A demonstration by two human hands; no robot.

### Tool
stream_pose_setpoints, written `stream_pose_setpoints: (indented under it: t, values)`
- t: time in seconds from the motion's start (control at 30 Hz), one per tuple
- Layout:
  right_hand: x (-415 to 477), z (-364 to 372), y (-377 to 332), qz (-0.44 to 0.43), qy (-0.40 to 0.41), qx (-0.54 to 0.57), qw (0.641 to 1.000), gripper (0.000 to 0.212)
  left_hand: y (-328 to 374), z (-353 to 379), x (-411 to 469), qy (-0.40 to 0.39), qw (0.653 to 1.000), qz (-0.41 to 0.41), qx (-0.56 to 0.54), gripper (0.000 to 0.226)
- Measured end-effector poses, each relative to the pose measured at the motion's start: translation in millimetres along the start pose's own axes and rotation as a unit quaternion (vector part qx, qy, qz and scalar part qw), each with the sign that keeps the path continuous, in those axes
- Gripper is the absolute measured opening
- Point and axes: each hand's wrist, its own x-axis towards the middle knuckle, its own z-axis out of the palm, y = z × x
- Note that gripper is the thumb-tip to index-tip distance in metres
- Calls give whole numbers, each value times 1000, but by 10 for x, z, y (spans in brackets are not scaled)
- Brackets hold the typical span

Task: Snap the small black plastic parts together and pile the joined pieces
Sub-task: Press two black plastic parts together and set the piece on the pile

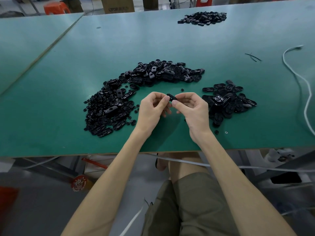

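A white cable [305,92] snakes down the right side of the green table [170,40]. A brown box [117,5] behind has letters (too blurry to read). A big heap of black parts [136,86] curves past the left hand [153,108]. A smaller pile [228,99] lies beside the right hand [194,108]. Both hands pinch one small black part [171,97] with curled fingers, held up between the piles and half hidden by fingertips.

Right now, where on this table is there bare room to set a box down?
Free: the wide strip between the arc-shaped pile and the far pile; the patch between the right pile and the white cable. Crowded: around the left hand and right hand pinching a black part, between both near piles.
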Motion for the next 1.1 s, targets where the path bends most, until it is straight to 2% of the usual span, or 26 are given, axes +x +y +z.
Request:
stream_pose_setpoints:
  t: [0.17, 0.43, 0.87, 1.1]
  values:
    - [7, -7, 11, 6, -3, 1, 1000, 18, -2, 27, -5, 20, 997, 22, 71, 9]
    - [7, -9, 20, 2, -7, -13, 1000, 18, -24, 16, -4, 16, 995, 33, 97, 9]
    - [9, -8, 20, 5, 4, -3, 1000, 15, 23, -62, -8, 25, 997, -34, -67, 18]
    - [1, 3, 7, 8, 17, 14, 1000, 12, 86, -178, 4, 8, 972, -98, -214, 18]
